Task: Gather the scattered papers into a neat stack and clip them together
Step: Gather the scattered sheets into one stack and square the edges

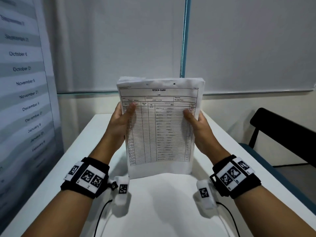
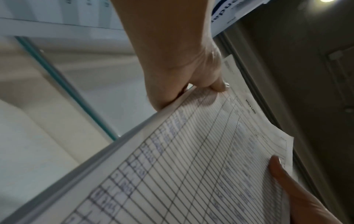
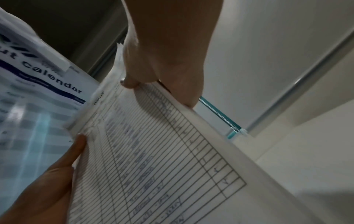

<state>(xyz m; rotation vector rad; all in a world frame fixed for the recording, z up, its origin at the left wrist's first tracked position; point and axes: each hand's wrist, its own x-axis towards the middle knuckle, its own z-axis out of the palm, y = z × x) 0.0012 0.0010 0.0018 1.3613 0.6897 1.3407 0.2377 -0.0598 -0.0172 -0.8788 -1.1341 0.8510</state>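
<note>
Both the left hand (image 1: 120, 119) and right hand (image 1: 198, 122) are pinching the stock-card stack (image 1: 159, 127) upright; loosening fingers risks sheets fanning over the counter (image 1: 82, 151).

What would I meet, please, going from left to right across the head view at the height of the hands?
Calendar → left hand → papers → right hand → chair.

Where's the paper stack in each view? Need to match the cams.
Head: paper stack centre, upright, gripped at both side edges.
Left wrist: fills lower right, left hand above.
Right wrist: fills lower centre, right hand above.
Shared landmark: STOCK CARD heading.
</note>
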